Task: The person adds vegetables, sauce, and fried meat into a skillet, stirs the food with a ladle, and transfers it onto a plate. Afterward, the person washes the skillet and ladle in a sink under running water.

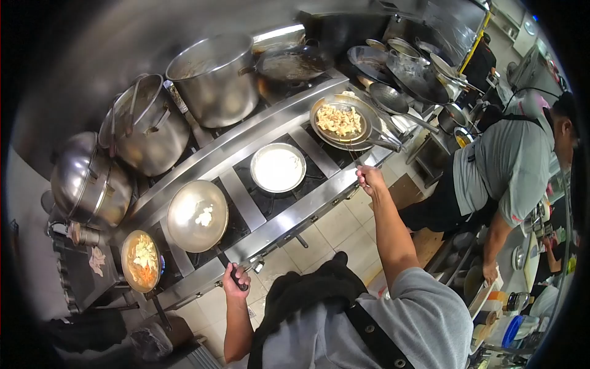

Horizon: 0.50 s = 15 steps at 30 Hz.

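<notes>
"How are the fingers set?"

"By the closed fingers of the left hand [235,283], the handle [225,259] of a pan [182,215] is gripped; by the right hand's [370,179], a thin utensil [351,149] is pinched."

"And beyond?"

"White food [204,215] is held in that pan, over the stove [244,200]; the utensil is pointed towards chopped food [340,120] in another pan [366,130]."

Left hand [232,286] curled tight, right arm [395,237] outstretched (partly bare), right hand [370,179] pinched
</notes>
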Each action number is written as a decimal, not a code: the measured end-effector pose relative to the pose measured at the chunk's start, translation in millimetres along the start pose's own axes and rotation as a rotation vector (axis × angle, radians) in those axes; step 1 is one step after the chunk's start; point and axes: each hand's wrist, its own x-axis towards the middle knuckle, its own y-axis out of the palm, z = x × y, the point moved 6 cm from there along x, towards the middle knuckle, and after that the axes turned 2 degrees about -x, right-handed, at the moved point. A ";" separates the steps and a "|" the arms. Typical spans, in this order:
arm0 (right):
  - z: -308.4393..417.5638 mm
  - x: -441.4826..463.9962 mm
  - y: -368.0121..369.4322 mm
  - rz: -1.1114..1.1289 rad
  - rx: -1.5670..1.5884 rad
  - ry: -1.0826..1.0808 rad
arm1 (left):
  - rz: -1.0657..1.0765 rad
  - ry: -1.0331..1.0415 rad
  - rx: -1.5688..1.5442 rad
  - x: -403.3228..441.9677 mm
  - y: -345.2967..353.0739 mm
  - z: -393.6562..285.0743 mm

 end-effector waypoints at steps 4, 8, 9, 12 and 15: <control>18.5 -9.3 -4.0 0.022 -0.011 -0.011 | -0.028 0.010 0.025 0.6 -4.2 -0.1; 3.7 -2.1 -19.9 0.056 0.003 0.039 | -0.063 0.027 0.047 -3.1 7.5 0.1; 6.8 -4.5 -24.9 0.064 -0.001 0.043 | -0.067 0.036 0.043 -3.8 7.9 0.7; 15.6 0.9 -35.5 0.068 -0.015 0.023 | -0.096 0.037 0.080 -4.1 12.7 0.5; -11.4 26.0 -56.2 0.064 -0.042 0.069 | -0.201 -0.013 0.198 4.5 -12.9 -1.8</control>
